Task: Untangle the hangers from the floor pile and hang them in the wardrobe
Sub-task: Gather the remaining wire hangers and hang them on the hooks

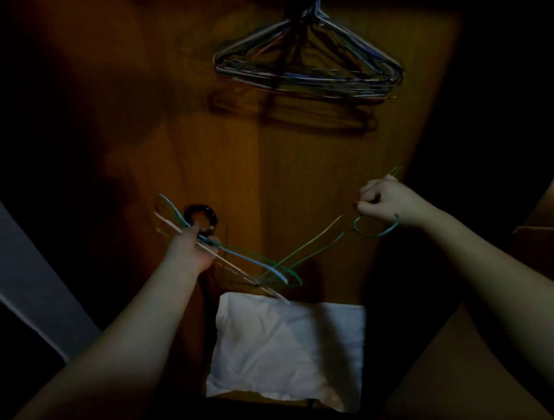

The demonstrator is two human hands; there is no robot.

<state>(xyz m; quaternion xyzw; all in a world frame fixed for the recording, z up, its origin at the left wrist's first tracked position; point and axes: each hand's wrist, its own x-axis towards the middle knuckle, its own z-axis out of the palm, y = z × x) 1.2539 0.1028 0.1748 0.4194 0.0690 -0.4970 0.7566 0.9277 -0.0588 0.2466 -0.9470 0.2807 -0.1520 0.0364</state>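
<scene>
My left hand [191,249] grips a small bundle of thin wire hangers [236,258], blue, green and pale ones, whose ends fan out above and below the fist. My right hand [384,198] grips a green wire hanger [315,247] near its hook, which loops under the fist. That green hanger runs down-left and crosses the bundle's lower ends, where they look caught together. Higher up, several wire hangers [309,66] hang bunched inside the wooden wardrobe [302,166].
A white folded cloth [289,348] lies on the wardrobe floor below my hands. A dark ring-shaped object [201,215] sits just behind my left hand. A pale grey panel [25,279] slants at the left; a wooden edge [549,200] shows at the right. The scene is dim.
</scene>
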